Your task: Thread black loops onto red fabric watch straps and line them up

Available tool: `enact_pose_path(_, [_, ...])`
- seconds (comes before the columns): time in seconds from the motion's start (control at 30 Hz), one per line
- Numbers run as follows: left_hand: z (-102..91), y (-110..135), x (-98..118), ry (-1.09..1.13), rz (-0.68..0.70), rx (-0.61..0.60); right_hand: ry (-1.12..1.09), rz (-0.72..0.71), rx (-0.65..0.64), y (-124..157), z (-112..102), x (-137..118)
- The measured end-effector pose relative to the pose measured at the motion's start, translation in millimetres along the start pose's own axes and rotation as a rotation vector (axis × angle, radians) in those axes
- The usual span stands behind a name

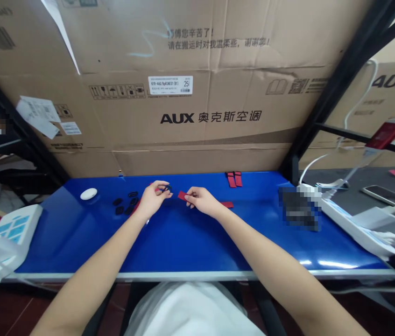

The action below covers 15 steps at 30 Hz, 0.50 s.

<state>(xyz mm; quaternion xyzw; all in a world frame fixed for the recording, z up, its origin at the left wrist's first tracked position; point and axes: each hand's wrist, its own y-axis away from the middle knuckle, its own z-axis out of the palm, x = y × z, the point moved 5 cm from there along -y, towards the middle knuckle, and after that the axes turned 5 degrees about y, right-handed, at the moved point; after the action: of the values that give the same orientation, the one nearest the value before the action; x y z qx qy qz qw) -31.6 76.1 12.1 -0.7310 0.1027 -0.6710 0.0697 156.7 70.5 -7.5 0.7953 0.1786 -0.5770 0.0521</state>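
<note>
Over the middle of the blue table, my left hand (151, 201) pinches a small black buckle (166, 188) between thumb and fingers. My right hand (201, 200) grips a red webbing strap (182, 195), its short end pointing left toward the buckle; a small gap separates the two. Part of a red strap (228, 204) shows beyond my right wrist; whether it is the same piece I cannot tell. Several black buckles (119, 210) lie loose left of my left hand, beside some red material partly hidden by that wrist. Two short red straps with black ends (234, 179) lie at the back.
A white round case (88, 194) sits at the back left. White power strips stand at the left edge (31, 224) and right edge (348, 221), with cables. A blurred dark object (299, 208) lies at the right. Large cardboard (218, 140) and black posts (327, 88) bound the table.
</note>
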Motion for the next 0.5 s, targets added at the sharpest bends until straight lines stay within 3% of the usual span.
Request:
enact_pose_path(0.13, [24.0,13.2,11.6,-0.29,0.175,0.011,-0.136,0.082,0.034,1.5,6.6,-6.4])
enact_pose_path(0.27, [37.0,24.1,21.2,-0.389,0.314,0.029,-0.25,0.188,0.059,4.0,7.5,-6.1])
enact_pose_path(0.5, [44.9,31.5,20.2,-0.544,0.347,0.005,-0.466,0.187,0.056,3.0,11.3,-1.4])
